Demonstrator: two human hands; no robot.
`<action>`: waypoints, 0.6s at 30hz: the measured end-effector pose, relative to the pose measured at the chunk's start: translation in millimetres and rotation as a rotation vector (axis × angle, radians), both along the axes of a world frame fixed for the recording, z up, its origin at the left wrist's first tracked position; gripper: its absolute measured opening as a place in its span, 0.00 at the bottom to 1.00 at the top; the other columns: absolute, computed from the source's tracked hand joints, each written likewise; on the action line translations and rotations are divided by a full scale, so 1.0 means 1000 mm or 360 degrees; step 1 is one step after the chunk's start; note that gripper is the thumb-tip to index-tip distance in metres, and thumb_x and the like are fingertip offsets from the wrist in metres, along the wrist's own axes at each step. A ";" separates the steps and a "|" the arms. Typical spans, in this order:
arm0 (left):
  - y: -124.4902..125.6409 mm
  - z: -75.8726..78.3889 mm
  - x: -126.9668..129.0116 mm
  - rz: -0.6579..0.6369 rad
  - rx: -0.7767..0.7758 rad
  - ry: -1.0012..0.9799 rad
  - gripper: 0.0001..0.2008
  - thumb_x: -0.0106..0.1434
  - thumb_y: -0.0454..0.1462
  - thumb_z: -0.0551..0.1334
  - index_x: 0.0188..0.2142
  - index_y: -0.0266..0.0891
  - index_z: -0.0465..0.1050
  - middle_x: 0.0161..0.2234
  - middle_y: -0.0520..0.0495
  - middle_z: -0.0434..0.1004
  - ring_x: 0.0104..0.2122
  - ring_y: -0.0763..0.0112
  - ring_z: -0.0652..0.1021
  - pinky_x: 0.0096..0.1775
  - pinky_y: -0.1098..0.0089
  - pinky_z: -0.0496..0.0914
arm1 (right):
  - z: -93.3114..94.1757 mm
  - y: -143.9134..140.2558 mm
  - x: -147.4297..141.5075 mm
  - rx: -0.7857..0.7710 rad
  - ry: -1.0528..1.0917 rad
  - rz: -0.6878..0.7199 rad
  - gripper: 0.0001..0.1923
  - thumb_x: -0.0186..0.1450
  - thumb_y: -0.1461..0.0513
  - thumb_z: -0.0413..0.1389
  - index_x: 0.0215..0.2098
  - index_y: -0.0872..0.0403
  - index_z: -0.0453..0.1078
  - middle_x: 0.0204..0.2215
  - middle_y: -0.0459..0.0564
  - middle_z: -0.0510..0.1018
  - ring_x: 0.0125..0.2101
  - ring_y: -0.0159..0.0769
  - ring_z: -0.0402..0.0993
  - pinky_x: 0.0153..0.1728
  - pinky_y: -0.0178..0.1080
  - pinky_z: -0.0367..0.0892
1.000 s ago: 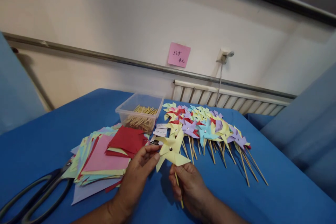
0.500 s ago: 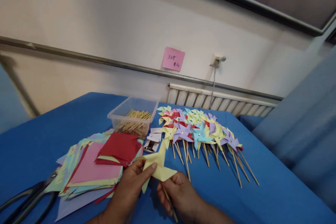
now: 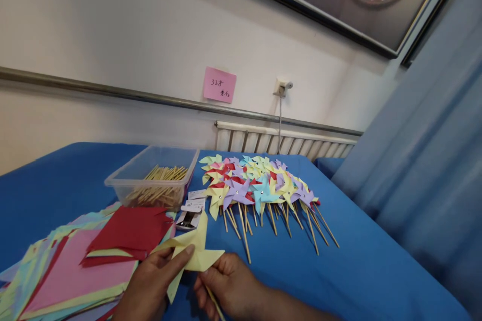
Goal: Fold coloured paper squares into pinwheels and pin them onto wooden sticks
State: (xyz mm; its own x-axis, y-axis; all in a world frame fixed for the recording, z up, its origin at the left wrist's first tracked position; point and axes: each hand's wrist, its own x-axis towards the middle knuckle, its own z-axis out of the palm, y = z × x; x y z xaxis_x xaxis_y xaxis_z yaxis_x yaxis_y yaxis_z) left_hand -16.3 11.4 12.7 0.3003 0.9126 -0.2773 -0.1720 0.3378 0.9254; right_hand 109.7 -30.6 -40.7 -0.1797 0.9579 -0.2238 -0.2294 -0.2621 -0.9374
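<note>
A pale yellow paper pinwheel (image 3: pixel 199 257) is pinched in my left hand (image 3: pixel 150 281), with the thumb lying over its middle. My right hand (image 3: pixel 229 286) grips a thin wooden stick (image 3: pixel 214 303) just below the pinwheel's right blade. The stick slants down toward the bottom edge; its upper end is hidden behind the paper and fingers. Right beside the pinwheel's upper blade stands a small open box (image 3: pixel 189 218) with dark contents I cannot make out. Several finished pinwheels (image 3: pixel 259 185) on sticks lie in rows beyond my hands.
Stacked coloured paper sheets (image 3: pixel 79 271) lie at the left, with red ones (image 3: pixel 128 233) on top. Behind them stands a clear plastic bin (image 3: pixel 120 180) of wooden sticks (image 3: pixel 161 180). A blue cloth (image 3: pixel 361 271) covers the table. A radiator (image 3: pixel 256 140) is along the wall.
The view has turned to the right, so everything sits further left in it. The scissors have gone out of view. Both hands keep their hold on the pinwheel and stick.
</note>
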 end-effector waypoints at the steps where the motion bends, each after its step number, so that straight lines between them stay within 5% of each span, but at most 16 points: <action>1: 0.000 0.000 0.000 -0.0007 0.0007 0.0008 0.14 0.41 0.39 0.72 0.29 0.39 0.76 0.25 0.50 0.81 0.25 0.60 0.79 0.29 0.66 0.72 | 0.000 0.000 0.000 -0.0008 -0.0006 0.0006 0.27 0.55 0.40 0.54 0.25 0.57 0.65 0.13 0.39 0.66 0.08 0.22 0.57 0.09 0.27 0.54; 7: -0.003 0.001 0.000 -0.0051 0.0050 0.0062 0.17 0.44 0.40 0.71 0.34 0.38 0.75 0.24 0.50 0.81 0.23 0.61 0.78 0.26 0.67 0.72 | 0.002 0.001 0.001 0.0022 0.0008 0.0062 0.32 0.49 0.36 0.55 0.28 0.56 0.65 0.13 0.39 0.66 0.09 0.23 0.59 0.10 0.28 0.57; 14: -0.004 0.007 0.004 0.0110 0.0103 0.0078 0.16 0.42 0.40 0.72 0.32 0.39 0.75 0.31 0.48 0.82 0.33 0.57 0.80 0.31 0.67 0.73 | 0.001 0.001 0.001 0.0045 0.0025 0.0035 0.35 0.42 0.35 0.59 0.28 0.56 0.63 0.14 0.38 0.67 0.10 0.23 0.61 0.12 0.30 0.59; 18: -0.007 0.009 0.006 0.0065 0.0056 0.0082 0.14 0.44 0.41 0.71 0.30 0.40 0.75 0.27 0.50 0.81 0.27 0.58 0.80 0.26 0.67 0.72 | 0.002 0.000 0.001 0.0050 0.0036 0.0025 0.35 0.41 0.35 0.59 0.27 0.56 0.64 0.15 0.39 0.68 0.11 0.24 0.61 0.13 0.30 0.60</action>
State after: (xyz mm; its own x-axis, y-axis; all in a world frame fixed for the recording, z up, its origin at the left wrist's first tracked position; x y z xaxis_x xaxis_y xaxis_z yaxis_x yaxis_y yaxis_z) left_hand -10.1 4.5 21.2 0.2488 0.9334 -0.2587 -0.1371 0.2984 0.9446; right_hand 110.4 -30.4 -38.9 -0.1995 0.9614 -0.1894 -0.2467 -0.2363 -0.9398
